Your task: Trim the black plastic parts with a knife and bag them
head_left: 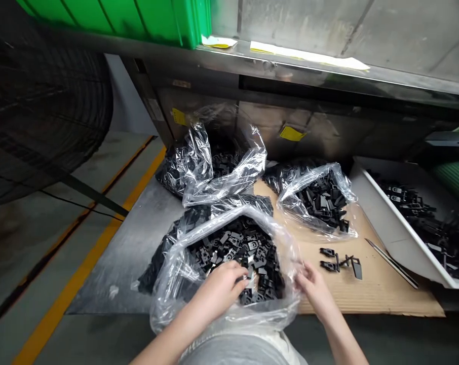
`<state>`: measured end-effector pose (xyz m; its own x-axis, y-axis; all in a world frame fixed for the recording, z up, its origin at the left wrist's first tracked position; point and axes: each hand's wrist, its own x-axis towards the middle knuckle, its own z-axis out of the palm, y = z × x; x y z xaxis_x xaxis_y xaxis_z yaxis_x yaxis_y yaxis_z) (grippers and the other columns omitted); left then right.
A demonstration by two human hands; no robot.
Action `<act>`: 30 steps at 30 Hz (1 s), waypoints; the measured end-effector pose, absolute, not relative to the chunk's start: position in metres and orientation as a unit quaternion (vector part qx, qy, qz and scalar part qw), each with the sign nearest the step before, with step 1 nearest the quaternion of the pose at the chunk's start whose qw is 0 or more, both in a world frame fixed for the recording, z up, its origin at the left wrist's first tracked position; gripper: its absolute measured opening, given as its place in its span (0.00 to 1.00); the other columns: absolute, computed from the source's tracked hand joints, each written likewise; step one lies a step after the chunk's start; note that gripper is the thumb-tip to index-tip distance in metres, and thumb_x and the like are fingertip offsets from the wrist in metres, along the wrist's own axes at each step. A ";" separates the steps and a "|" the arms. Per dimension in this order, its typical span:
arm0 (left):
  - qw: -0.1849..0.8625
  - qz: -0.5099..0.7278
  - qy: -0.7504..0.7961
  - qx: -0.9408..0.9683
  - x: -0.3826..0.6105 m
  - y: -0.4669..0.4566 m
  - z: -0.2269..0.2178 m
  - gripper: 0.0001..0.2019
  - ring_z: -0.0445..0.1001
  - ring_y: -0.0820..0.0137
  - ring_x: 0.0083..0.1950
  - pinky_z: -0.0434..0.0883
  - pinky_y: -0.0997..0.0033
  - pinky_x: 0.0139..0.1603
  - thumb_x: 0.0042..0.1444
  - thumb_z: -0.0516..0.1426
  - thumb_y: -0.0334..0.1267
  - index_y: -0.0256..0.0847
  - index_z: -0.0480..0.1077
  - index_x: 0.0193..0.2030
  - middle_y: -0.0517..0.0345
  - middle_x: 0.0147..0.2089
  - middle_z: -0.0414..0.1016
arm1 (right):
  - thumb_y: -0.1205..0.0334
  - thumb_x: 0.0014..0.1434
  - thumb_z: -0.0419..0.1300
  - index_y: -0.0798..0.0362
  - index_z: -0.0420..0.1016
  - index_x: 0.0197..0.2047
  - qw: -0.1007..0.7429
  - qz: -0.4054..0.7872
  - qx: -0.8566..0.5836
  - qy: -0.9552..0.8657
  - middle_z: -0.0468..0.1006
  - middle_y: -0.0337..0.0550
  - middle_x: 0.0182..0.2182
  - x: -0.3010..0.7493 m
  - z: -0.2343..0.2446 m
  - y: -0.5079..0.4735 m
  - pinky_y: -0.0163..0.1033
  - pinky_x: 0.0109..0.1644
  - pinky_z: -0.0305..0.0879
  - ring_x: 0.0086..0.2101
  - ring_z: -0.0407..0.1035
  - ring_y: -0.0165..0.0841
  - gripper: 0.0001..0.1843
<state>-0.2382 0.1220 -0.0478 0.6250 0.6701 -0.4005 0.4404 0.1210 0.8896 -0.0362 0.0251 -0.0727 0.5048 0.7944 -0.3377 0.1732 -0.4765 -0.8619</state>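
Left fingers (239,280) curl down among black plastic parts (237,248) inside a clear plastic bag (168,304), any pinch hidden. Right fingers (307,279) spread beside the bag's rim.

Glossy, crinkled clear polythene bag (164,309) is catching the light around matt black plastic parts (237,253), while rough brown corrugated cardboard (381,289) is lying over a dull, scuffed steel bench top (119,263). A smooth white tray (389,238) is standing alongside, and a glossy green plastic crate (138,15) is shining above a reflective stainless-steel ledge (290,63).
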 end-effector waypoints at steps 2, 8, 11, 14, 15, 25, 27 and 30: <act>0.612 0.075 0.441 0.652 -0.245 0.117 -0.056 0.04 0.68 0.55 0.41 0.55 0.58 0.52 0.45 0.57 0.39 0.46 0.74 0.27 0.53 0.32 0.71 | 0.60 0.47 0.51 0.58 0.69 0.42 0.435 0.388 -0.744 -0.327 0.69 0.36 0.19 -0.046 -0.049 0.042 0.34 0.26 0.63 0.21 0.65 0.30 0.19; 0.580 0.033 0.511 0.633 -0.271 0.108 -0.063 0.07 0.70 0.48 0.33 0.55 0.46 0.46 0.38 0.60 0.36 0.43 0.65 0.16 0.57 0.18 0.63 | 0.61 0.48 0.53 0.57 0.66 0.46 0.450 0.406 -0.718 -0.342 0.72 0.41 0.26 -0.029 -0.031 0.024 0.35 0.28 0.65 0.27 0.68 0.32 0.21; 0.568 0.035 0.545 0.616 -0.273 0.103 -0.067 0.10 0.69 0.43 0.36 0.55 0.44 0.46 0.32 0.63 0.34 0.43 0.67 0.24 0.57 0.19 0.63 | 0.58 0.50 0.53 0.53 0.64 0.50 0.357 0.305 -0.790 -0.394 0.73 0.47 0.37 -0.019 -0.033 -0.002 0.40 0.36 0.67 0.37 0.69 0.39 0.23; 0.565 0.045 0.566 0.598 -0.269 0.097 -0.070 0.20 0.68 0.41 0.42 0.54 0.46 0.48 0.29 0.63 0.32 0.41 0.69 0.35 0.55 0.22 0.66 | 0.57 0.53 0.51 0.48 0.64 0.50 0.322 0.136 -0.813 -0.466 0.68 0.48 0.47 -0.036 -0.020 -0.004 0.44 0.42 0.66 0.46 0.64 0.42 0.20; 0.565 0.048 0.571 0.593 -0.267 0.095 -0.071 0.24 0.67 0.41 0.44 0.54 0.46 0.49 0.29 0.63 0.33 0.40 0.69 0.40 0.54 0.24 0.68 | 0.58 0.56 0.49 0.48 0.64 0.49 0.322 0.120 -0.791 -0.506 0.69 0.48 0.47 -0.046 -0.016 0.003 0.43 0.43 0.66 0.47 0.64 0.40 0.18; 0.813 0.138 0.530 0.199 -0.244 0.087 -0.063 0.45 0.66 0.55 0.47 0.65 0.57 0.43 0.43 0.57 0.53 0.48 0.35 0.62 0.43 0.62 0.46 | 0.55 0.58 0.48 0.59 0.59 0.56 0.222 0.137 -0.738 -0.622 0.59 0.58 0.56 -0.083 -0.084 0.134 0.57 0.54 0.49 0.55 0.49 0.50 0.25; 0.828 0.164 0.519 0.136 -0.238 0.089 -0.066 0.44 0.67 0.54 0.46 0.66 0.55 0.40 0.43 0.52 0.61 0.51 0.33 0.61 0.44 0.61 0.45 | 0.53 0.56 0.51 0.55 0.58 0.57 0.209 0.135 -0.731 -0.635 0.58 0.56 0.56 -0.089 -0.091 0.128 0.59 0.52 0.49 0.55 0.48 0.51 0.28; 0.852 0.206 0.481 0.021 -0.230 0.090 -0.074 0.38 0.69 0.55 0.41 0.65 0.54 0.38 0.43 0.49 0.64 0.57 0.41 0.59 0.47 0.53 0.55 | 0.53 0.55 0.52 0.52 0.62 0.55 0.193 0.142 -0.708 -0.664 0.61 0.51 0.55 -0.104 -0.091 0.099 0.57 0.52 0.51 0.53 0.53 0.49 0.25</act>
